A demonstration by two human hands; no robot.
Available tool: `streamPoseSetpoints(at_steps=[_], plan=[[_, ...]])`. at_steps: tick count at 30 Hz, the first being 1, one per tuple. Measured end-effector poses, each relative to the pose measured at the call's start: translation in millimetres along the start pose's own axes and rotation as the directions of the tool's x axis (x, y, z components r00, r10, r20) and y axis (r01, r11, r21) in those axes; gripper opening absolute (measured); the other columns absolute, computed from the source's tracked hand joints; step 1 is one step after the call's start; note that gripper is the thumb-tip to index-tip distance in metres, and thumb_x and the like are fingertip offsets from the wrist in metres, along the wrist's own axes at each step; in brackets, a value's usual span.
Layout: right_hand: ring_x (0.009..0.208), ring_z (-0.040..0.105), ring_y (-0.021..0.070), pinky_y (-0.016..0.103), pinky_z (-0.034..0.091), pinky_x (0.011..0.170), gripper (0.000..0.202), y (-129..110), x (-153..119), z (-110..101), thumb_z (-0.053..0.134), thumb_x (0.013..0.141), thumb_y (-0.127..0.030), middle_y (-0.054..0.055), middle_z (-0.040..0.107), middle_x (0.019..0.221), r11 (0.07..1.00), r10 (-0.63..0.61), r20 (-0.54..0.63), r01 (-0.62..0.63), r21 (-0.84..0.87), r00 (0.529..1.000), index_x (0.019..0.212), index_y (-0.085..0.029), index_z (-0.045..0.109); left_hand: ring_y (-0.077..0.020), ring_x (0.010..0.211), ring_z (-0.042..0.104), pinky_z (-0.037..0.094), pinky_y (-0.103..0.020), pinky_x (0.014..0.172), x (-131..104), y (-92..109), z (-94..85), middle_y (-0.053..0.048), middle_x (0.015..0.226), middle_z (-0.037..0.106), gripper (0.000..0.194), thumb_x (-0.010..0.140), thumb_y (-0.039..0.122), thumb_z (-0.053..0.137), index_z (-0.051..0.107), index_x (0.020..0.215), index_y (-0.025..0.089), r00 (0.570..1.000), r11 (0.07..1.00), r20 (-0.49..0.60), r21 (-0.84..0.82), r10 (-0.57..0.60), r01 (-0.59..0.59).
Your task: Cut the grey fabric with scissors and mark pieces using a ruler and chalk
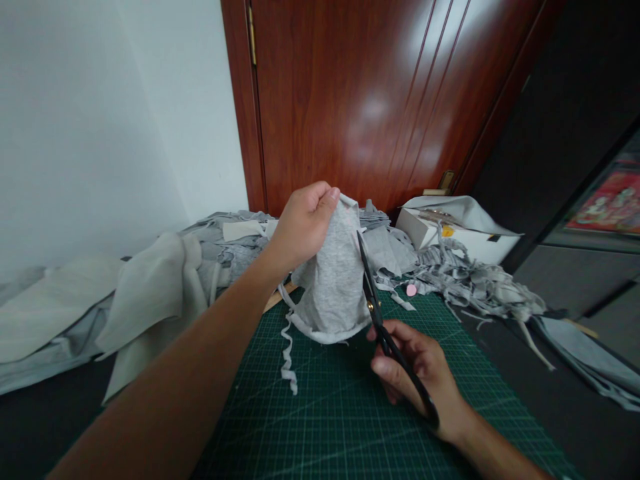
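My left hand is closed on the top edge of a piece of light grey fabric, which hangs down over the table. A curly narrow strip dangles from the fabric's lower left. In my right hand is a pair of black scissors with a gold-coloured pivot screw. The blades point upward along the right edge of the fabric, their tips near its upper part. Whether the blades touch the cloth I cannot tell.
A green cutting mat with grid lines lies underneath. Folded grey cloth is heaped at left. Tangled fabric scraps lie at right, before a white box. A pink disc rests near the mat's far edge. Behind stands a wooden door.
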State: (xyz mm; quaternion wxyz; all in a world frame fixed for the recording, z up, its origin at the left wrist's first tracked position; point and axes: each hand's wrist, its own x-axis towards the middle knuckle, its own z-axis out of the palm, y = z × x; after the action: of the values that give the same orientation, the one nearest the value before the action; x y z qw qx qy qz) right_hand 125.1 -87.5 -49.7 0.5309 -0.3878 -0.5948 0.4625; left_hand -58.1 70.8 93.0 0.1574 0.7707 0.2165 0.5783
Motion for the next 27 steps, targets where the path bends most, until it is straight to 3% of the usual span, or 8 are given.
streamPoseSetpoints(at_steps=[19, 27], plan=[[0.040, 0.041, 0.0067, 0.017, 0.038, 0.036, 0.048, -2.6, 1.3, 1.0, 0.093, 0.074, -0.049, -0.009, 0.050, 0.060, 0.999, 0.032, -0.022, -0.033, -0.040, 0.999, 0.098, -0.020, 0.064, -0.0156, 0.062, 0.046, 0.036, -0.029, 0.054, 1.0, -6.9, -1.4, 0.000, 0.068, 0.052, 0.042, 0.102, 0.050, 0.052, 0.044, 0.070, 0.024, 1.000, 0.999, -0.009, -0.033, 0.004, -0.005], [0.040, 0.045, 0.0064, 0.016, 0.039, 0.036, 0.048, -0.4, 0.5, -1.2, 0.094, 0.073, -0.044, -0.008, 0.055, 0.061, 0.999, -0.033, 0.007, 0.033, 0.003, 0.999, 0.100, -0.020, 0.063, -0.0153, 0.063, 0.047, 0.037, -0.028, 0.054, -0.9, -4.0, 0.9, 0.000, 0.068, 0.053, 0.041, 0.103, 0.048, 0.051, 0.045, 0.071, 0.023, 1.000, 0.999, 0.012, -0.050, 0.003, -0.002]])
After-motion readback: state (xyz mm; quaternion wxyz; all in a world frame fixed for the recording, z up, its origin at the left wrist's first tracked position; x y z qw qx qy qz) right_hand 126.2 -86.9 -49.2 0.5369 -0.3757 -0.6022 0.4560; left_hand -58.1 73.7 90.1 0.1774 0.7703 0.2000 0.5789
